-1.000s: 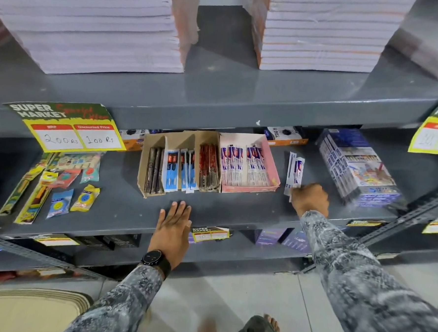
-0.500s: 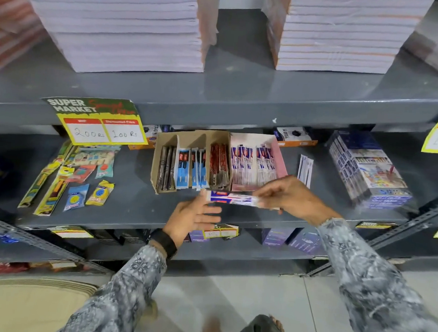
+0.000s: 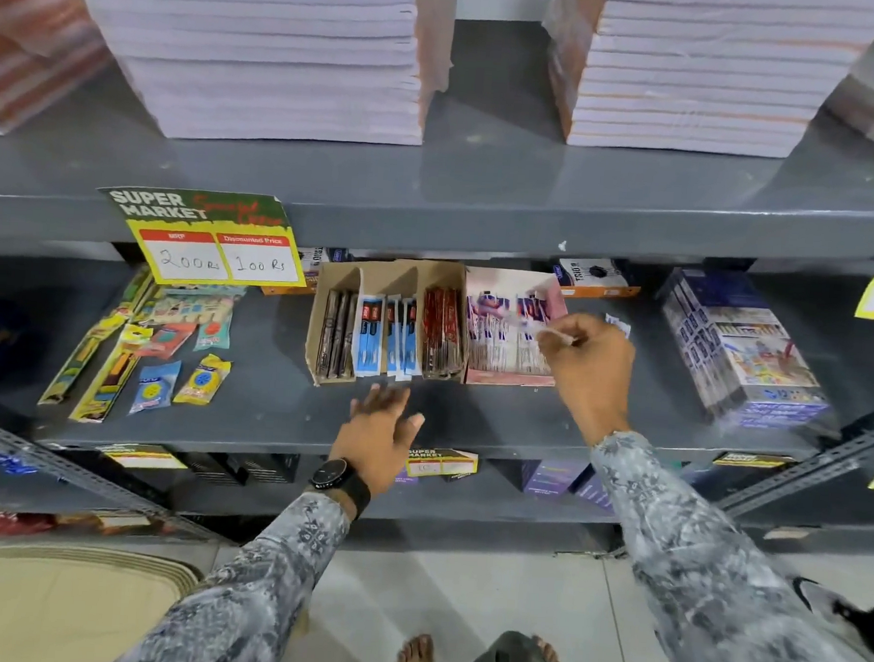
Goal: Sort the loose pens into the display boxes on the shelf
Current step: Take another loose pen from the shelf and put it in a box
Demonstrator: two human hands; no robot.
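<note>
Right hand (image 3: 594,363): narrow grip pinching a blurred white pen packet (image 3: 527,326) above the pink display box (image 3: 506,378) of similar packets. Left hand (image 3: 380,432): fingers spread, holding nothing, over the grey shelf (image 3: 267,402) in front of the brown cardboard display box (image 3: 323,324) with black, blue and red pens.

Pink box (image 3: 509,378), brown cardboard box (image 3: 387,276), grey shelf (image 3: 484,195), grey-patterned sleeves (image 3: 707,562).

Glossy grey metal shelf (image 3: 484,200); matt brown cardboard box (image 3: 377,276).
</note>
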